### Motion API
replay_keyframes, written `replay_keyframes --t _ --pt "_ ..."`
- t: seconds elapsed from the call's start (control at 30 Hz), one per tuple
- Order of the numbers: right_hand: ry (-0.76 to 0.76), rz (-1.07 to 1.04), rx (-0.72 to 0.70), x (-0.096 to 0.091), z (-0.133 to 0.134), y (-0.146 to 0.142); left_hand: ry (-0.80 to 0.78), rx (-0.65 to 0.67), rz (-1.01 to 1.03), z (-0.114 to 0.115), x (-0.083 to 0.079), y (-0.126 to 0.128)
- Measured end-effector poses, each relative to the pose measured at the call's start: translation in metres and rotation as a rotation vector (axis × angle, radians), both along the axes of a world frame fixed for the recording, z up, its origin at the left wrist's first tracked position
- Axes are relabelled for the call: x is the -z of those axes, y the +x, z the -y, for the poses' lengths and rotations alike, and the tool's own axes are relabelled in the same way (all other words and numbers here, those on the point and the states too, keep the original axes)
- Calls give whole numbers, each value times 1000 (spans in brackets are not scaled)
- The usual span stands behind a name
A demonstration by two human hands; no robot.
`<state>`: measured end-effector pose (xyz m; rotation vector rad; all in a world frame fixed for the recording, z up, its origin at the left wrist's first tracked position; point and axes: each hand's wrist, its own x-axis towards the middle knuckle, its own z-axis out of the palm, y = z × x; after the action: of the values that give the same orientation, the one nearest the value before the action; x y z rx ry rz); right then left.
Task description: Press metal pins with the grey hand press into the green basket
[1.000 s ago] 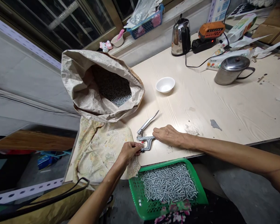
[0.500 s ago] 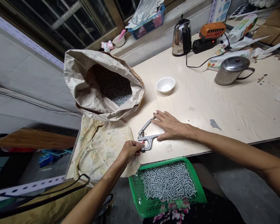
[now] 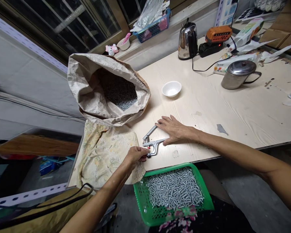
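A pair of grey hand-press pliers [image 3: 154, 144], like snap-fastener pliers, lies on the table with its handles spread and a spring between them. My right hand [image 3: 174, 128] spans the handles, fingers on the upper one and thumb against the lower one. At the jaw end, my left hand [image 3: 138, 153] is closed in a pinch beside a small red part of the pliers. Whatever its fingertips hold is too small or hidden to make out. Just below, a green basket [image 3: 142, 207] full of silvery screw-like pieces [image 3: 176, 187] rests at the table's front edge, over my lap.
A large woven sack [image 3: 87, 110] of small metal pieces stands open at the back left, behind a floral cloth [image 3: 106, 155]. A white bowl [image 3: 171, 89], a kettle [image 3: 188, 40], an orange battery on a charger [image 3: 218, 34] and a lidded steel mug [image 3: 240, 76] stand farther back.
The view has shifted slightly. Both hands stay at the pliers, with the right fingers a little farther over the upper handle.
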<state>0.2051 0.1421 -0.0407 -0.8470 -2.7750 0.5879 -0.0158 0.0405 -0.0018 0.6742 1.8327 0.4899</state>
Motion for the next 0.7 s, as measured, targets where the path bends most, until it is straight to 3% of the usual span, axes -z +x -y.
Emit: replay_keyframes --t 0.3,0.5,0.6,0.7 --pt "94 -29 10 1 3 -3 -64 -42 -4 -3 -2 1" --pt "93 -34 35 0 3 -3 -45 49 -20 -9 1 3" --pt "89 -53 2 2 4 -1 151 161 -258 11 -8 16" --pt "132 -118 -52 16 13 7 490 322 -560 64 -26 32"
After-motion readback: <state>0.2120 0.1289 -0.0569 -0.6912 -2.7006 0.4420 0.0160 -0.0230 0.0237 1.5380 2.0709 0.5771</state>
